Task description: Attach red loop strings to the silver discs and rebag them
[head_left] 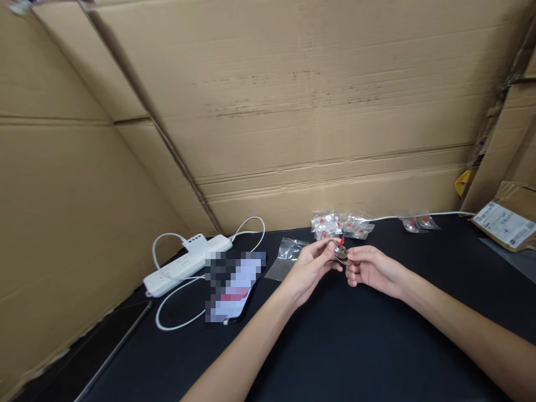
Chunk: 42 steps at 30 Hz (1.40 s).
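Left hand [310, 265] and right hand [372, 271] are holding a red-corded metal disc [341, 250] above the desk [335, 346].
Left hand is pinching its 9 o'clock side; right hand is gripping its edge near 4 o'clock. From the hands, clear packets [350, 226] are lying at 12 o'clock, two smaller packets [419, 223] at 2 o'clock, and a flat clear bag [281, 267] at 9 o'clock, just beside the left hand.

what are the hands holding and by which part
The left hand and right hand pinch a metal disc at opposite edges.
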Each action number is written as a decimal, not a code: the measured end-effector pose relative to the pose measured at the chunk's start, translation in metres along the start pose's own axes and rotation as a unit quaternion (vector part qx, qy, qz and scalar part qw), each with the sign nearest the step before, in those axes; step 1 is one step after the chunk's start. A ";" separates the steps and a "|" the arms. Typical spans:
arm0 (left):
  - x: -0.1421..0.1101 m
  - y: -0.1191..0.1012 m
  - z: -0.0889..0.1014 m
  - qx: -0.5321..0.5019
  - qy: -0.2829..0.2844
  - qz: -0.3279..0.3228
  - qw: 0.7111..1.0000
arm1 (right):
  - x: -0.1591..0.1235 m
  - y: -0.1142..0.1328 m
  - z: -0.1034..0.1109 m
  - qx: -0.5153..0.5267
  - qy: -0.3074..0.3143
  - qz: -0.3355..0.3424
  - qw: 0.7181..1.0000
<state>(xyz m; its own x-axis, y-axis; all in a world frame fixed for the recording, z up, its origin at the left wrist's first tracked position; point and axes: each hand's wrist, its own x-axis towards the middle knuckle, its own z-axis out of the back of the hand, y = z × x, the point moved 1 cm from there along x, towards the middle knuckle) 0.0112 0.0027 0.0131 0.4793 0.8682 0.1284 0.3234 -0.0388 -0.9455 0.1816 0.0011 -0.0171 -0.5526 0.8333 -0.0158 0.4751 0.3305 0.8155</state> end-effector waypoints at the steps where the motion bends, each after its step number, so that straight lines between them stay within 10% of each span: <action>1: 0.000 0.000 0.000 -0.001 -0.005 -0.002 1.000 | 0.000 0.000 0.001 0.007 0.001 0.001 1.000; 15: 0.002 0.006 0.004 0.145 -0.039 -0.055 0.987 | 0.000 0.001 -0.001 0.058 -0.039 0.000 0.998; 25: 0.004 0.011 0.007 0.044 -0.122 -0.047 0.990 | -0.001 0.005 -0.007 -0.069 -0.068 0.043 0.994; 27: 0.005 0.011 0.010 0.015 -0.140 -0.038 0.989 | -0.001 0.008 -0.005 -0.195 -0.145 0.106 0.964; 30: 0.004 0.011 0.009 -0.018 -0.147 -0.002 0.989 | -0.004 0.013 -0.006 -0.421 -0.234 0.265 0.835; 34: 0.001 0.014 0.001 -0.054 -0.142 0.061 0.987 | -0.009 0.010 -0.017 -0.619 -0.157 0.377 0.671; 42: -0.005 0.019 -0.014 -0.083 -0.107 0.077 0.988 | -0.008 0.001 -0.021 -0.680 -0.156 0.384 0.604</action>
<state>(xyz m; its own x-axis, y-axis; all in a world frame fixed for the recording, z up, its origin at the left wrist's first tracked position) 0.0264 -0.0098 -0.0012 0.3558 0.9295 -0.0969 0.3980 -0.2445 -0.8842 0.1721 -0.0149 -0.0044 -0.2699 0.6218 0.7352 -0.6109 -0.7008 0.3684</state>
